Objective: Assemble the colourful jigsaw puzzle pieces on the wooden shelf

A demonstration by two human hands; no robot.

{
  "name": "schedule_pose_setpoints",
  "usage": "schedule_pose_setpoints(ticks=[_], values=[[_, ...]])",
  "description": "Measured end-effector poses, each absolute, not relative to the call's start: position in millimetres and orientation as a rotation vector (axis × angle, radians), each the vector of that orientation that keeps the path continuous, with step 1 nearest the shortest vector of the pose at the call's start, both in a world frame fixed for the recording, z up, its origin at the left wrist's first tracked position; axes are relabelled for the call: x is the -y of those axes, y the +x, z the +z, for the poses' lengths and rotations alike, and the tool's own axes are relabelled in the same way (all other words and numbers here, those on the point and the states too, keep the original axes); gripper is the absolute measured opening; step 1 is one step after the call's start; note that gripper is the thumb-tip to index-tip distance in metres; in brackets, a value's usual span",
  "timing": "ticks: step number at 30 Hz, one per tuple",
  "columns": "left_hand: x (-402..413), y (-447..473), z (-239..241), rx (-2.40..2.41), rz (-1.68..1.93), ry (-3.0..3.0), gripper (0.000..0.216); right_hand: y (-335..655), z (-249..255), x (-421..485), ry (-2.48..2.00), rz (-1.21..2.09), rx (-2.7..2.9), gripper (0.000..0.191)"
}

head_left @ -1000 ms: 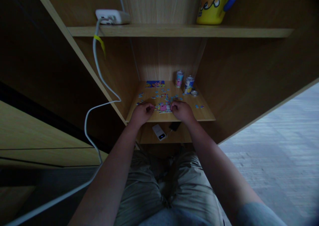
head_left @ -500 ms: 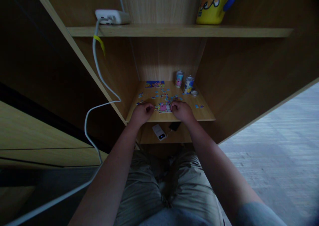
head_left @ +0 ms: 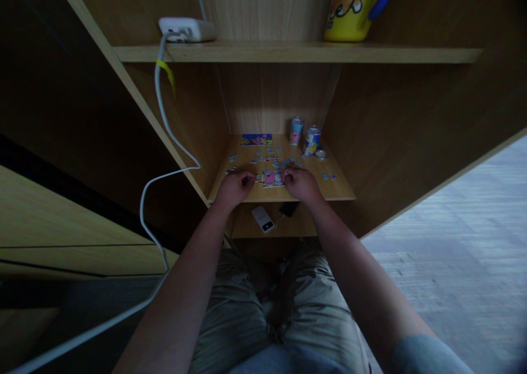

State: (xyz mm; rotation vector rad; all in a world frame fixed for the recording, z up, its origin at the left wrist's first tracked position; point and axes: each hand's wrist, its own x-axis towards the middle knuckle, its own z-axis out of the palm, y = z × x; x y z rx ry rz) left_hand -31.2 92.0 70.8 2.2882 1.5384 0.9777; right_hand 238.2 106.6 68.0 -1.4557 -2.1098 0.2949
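Observation:
A partly joined puzzle patch [head_left: 272, 178], pink and blue, lies near the front of a wooden shelf [head_left: 337, 190]. My left hand [head_left: 234, 188] rests at its left side with the fingers curled, fingertips at the patch's edge. On the other side my right hand [head_left: 301, 184] is curled the same way, touching the patch's right edge. Whether either hand pinches a piece is hidden by the knuckles. Several loose blue pieces [head_left: 263, 155] are scattered behind the patch. A printed picture card [head_left: 256, 139] lies at the back of the shelf.
Two small cans [head_left: 304, 135] and a round lid [head_left: 320, 154] stand at the back right. A power bank [head_left: 263, 218] lies on the lower shelf. A white adapter [head_left: 187, 29] with a cable [head_left: 158, 110] sits on the upper shelf beside a yellow jug [head_left: 354, 6].

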Motion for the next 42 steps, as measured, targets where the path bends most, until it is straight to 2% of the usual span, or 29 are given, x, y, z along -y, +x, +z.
schedule_pose_setpoints(ticks=[28, 42], values=[[-102.8, -34.6, 64.1, -1.488, 1.008, 2.348, 0.013, 238.9, 64.5, -108.2, -1.437, 0.284, 2.100, 0.026], [-99.2, -42.3, 67.3, -1.415, 1.068, 1.950, 0.018, 239.0, 64.9, -108.3, -1.434, 0.278, 2.113, 0.027]])
